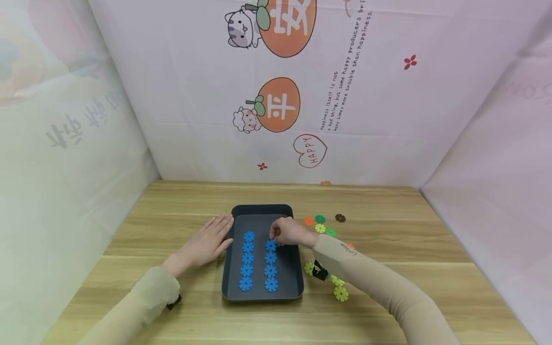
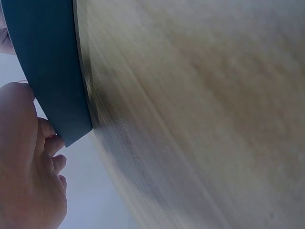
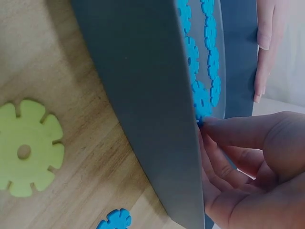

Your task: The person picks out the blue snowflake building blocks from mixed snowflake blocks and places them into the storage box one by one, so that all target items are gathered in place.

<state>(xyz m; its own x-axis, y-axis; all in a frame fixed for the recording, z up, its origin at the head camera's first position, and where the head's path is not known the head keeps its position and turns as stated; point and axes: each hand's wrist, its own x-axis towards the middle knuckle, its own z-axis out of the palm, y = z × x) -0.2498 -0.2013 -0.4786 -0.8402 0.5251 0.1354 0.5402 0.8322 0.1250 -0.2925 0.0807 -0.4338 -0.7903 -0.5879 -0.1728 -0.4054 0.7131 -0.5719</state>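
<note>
A dark grey tray [image 1: 286,292] holds two lines of blue notched discs, one at its left and one at its right. My right hand [image 1: 288,232] reaches over the tray's right wall. Its thumb and fingers pinch the edge of the far blue disc [image 3: 202,98] in the right line. My left hand [image 1: 210,242] rests with straight fingers on the tray's left rim. In the left wrist view its fingertips [image 2: 53,144] touch the tray's outer wall [image 2: 52,62].
Right of the tray, loose notched discs lie on the wooden table [image 1: 194,306]: an orange disc [image 1: 308,221], a brown disc [image 1: 340,218] and several green and yellow ones, partly under the right forearm. A printed white cloth [image 1: 194,96] stands behind and at both sides.
</note>
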